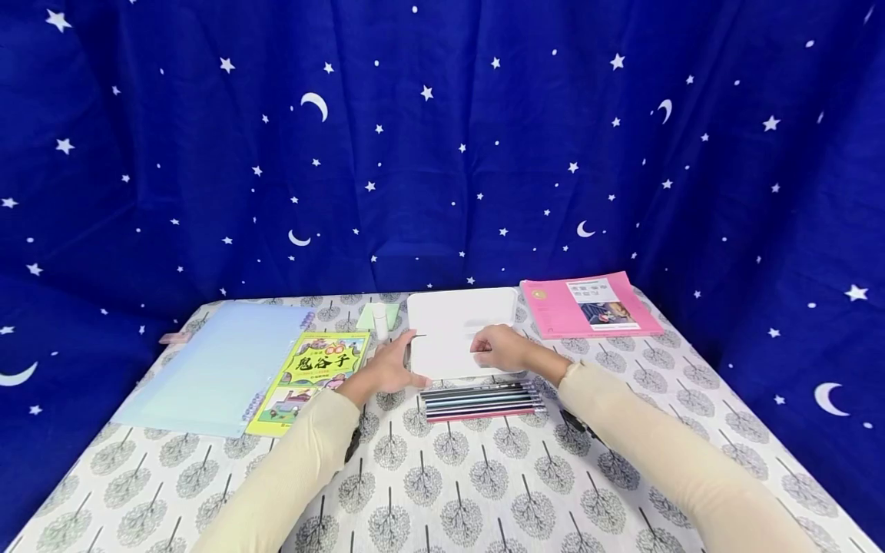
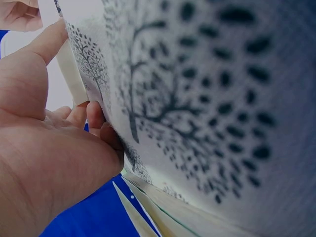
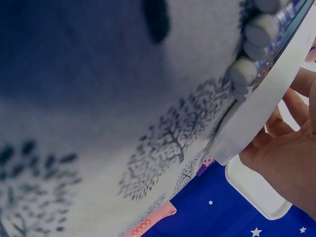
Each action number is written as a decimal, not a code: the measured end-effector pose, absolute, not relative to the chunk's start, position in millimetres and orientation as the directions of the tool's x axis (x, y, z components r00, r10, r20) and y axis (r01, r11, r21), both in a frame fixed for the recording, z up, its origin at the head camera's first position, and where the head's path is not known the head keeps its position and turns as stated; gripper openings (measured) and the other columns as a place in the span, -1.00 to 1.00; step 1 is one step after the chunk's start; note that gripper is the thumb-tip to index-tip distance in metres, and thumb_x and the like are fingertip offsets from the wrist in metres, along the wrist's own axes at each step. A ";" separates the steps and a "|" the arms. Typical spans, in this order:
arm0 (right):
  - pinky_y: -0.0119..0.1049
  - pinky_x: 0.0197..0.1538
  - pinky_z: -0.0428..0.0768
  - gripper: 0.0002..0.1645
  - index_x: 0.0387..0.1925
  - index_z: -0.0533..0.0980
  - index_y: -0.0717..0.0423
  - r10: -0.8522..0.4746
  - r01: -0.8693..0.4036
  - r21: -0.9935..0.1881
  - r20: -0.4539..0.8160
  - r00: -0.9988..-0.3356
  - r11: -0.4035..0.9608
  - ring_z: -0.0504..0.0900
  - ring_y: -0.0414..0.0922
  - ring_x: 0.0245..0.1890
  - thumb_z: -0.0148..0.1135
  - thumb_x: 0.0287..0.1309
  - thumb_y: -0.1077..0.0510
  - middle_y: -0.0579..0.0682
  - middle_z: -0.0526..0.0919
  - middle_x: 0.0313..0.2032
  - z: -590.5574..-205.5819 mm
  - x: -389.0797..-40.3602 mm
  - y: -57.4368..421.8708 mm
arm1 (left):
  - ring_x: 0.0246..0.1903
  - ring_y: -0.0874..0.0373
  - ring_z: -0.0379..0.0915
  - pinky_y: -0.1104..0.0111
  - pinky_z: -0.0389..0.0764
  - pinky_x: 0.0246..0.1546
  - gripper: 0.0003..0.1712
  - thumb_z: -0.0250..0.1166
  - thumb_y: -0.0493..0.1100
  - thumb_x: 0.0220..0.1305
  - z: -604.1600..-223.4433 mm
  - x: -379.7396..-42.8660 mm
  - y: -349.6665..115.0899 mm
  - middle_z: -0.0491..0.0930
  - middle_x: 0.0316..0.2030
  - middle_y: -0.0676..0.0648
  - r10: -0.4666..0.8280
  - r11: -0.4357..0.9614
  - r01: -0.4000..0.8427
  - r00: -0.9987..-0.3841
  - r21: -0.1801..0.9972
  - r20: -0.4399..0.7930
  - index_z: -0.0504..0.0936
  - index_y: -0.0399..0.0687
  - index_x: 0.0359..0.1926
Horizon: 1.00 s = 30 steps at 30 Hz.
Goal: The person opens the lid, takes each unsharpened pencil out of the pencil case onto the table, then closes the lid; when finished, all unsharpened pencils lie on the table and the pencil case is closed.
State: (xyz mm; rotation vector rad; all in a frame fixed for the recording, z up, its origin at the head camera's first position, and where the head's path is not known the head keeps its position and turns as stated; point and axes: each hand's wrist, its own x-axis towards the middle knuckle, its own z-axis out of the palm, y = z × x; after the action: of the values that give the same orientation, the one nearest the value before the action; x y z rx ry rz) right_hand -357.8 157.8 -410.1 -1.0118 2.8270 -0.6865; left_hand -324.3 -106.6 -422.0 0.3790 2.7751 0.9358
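Note:
A white lidded box (image 1: 442,361) lies opened on the table, its lid (image 1: 449,307) raised at the back. At its left side my left hand (image 1: 392,365) grips the box, thumb at the front corner; the left wrist view shows the fingers bent against the side wall. My right hand (image 1: 503,349) is over the right half of the box with fingers curled down. Its fingertips are partly hidden behind the box wall (image 3: 261,108) in the right wrist view, so whether they pinch anything is unclear. Several pencils (image 1: 480,403) lie side by side just in front of the box.
A yellow book (image 1: 311,369) and a pale blue spiral notebook (image 1: 207,361) lie to the left. Behind my left hand stand a white tube (image 1: 380,319) and a green pad (image 1: 392,313). A pink book (image 1: 594,307) lies back right. A blue starry curtain (image 1: 429,153) hangs behind the table.

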 end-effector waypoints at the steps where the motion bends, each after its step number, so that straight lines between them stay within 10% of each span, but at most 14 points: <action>1: -0.19 -0.10 0.63 -0.92 -0.32 0.67 0.17 -0.629 -0.603 -0.425 0.096 -0.772 0.675 0.60 -0.18 -0.33 0.28 0.15 0.28 -0.10 0.69 -0.41 -409.7 -358.6 157.2 | 0.48 -0.32 -0.18 -0.36 0.01 0.34 0.29 0.56 0.10 -0.02 -422.0 -324.7 -106.9 0.05 0.52 -0.17 0.298 0.770 0.180 -0.950 0.612 -0.095 -0.07 0.07 0.58; 30: -0.30 -0.16 0.63 -0.90 -0.36 0.58 0.23 -0.658 -0.578 -0.579 0.093 -0.747 0.575 0.58 -0.17 -0.35 0.38 0.08 0.33 -0.05 0.65 -0.43 -412.6 -369.7 166.5 | 0.48 -0.29 -0.17 -0.34 0.04 0.34 0.30 0.57 0.08 -0.05 -424.4 -325.9 -105.3 0.04 0.52 -0.15 0.295 0.770 0.177 -0.951 0.613 -0.097 -0.06 0.10 0.58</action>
State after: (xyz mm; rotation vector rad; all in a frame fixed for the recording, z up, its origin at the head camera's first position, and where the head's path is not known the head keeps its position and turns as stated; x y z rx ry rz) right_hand -369.7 166.5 -412.6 -1.0533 2.6684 -0.9081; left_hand -325.9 -105.3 -424.4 0.3738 2.7768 0.9333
